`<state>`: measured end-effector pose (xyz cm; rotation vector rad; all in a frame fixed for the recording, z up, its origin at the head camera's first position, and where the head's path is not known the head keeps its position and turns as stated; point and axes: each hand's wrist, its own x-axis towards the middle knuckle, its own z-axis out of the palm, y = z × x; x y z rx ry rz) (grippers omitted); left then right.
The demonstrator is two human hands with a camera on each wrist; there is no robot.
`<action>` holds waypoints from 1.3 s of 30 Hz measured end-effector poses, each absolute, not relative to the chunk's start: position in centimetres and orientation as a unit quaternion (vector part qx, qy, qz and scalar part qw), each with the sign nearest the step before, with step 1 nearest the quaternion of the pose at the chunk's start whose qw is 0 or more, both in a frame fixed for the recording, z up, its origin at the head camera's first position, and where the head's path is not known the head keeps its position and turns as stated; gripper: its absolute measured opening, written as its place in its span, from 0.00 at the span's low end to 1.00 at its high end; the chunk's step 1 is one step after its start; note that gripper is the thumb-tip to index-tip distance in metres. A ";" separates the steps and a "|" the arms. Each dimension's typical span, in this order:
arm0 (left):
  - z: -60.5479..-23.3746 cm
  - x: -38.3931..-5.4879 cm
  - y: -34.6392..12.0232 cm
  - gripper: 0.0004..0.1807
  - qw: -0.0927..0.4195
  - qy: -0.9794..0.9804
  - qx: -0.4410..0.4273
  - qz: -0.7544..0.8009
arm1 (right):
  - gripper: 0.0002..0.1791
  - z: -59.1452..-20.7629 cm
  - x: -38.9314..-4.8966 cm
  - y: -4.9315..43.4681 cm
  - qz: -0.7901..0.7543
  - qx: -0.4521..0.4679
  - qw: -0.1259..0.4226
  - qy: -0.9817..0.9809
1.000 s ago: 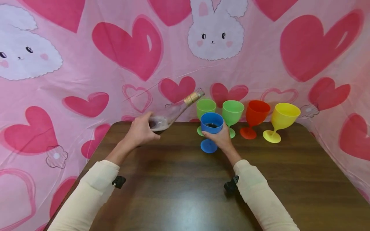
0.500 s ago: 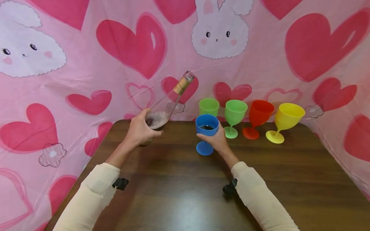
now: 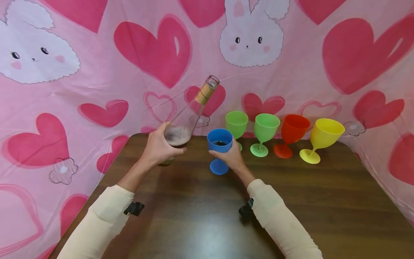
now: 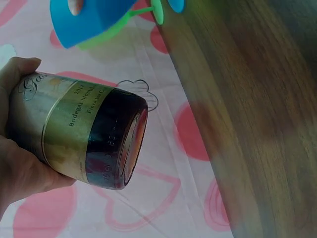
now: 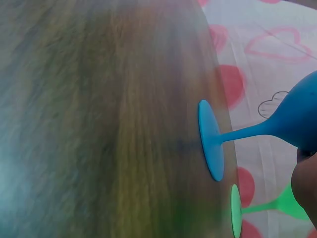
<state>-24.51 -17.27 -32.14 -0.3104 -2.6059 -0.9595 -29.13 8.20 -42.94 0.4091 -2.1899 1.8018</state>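
Note:
My left hand (image 3: 159, 146) grips a clear glass wine bottle (image 3: 184, 126) round its lower body. The bottle leans with its gold-banded neck up and to the right, and dark liquid with froth sits low in it. In the left wrist view the bottle's labelled base (image 4: 116, 139) is held off the table. My right hand (image 3: 232, 155) holds a blue goblet (image 3: 220, 138) by its bowl, upright, with dark liquid inside. In the right wrist view the goblet's foot (image 5: 211, 141) shows below the stem. The bottle's mouth is above and left of the goblet, apart from it.
Along the back of the wooden table (image 3: 194, 216) stand two green goblets (image 3: 237, 124) (image 3: 266, 128), a red goblet (image 3: 295, 129) and a yellow goblet (image 3: 326, 133). One green goblet is partly behind my right hand. A pink heart-patterned cloth (image 3: 106, 79) hangs behind the table.
The bottle has tipped back more upright, its neck rising away from the goblets. My right hand has carried the blue goblet left, away from the green ones.

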 end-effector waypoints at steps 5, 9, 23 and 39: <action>-32.0 -24.1 -17.0 0.48 0.162 -0.914 -0.109 -0.355 | 0.47 -42.8 -29.9 6.9 0.625 0.142 0.133 -0.756; -31.9 -23.9 -16.8 0.46 0.151 -0.911 -0.107 -0.369 | 0.48 -42.7 -30.8 5.8 0.622 0.142 0.135 -0.758; -32.9 -23.7 -17.3 0.44 0.157 -0.899 -0.110 -0.394 | 0.48 -42.5 -34.0 3.6 0.613 0.140 0.136 -0.765; -33.4 -23.5 -17.2 0.43 0.151 -0.891 -0.119 -0.412 | 0.50 -41.9 -36.4 2.0 0.641 0.173 0.081 -0.744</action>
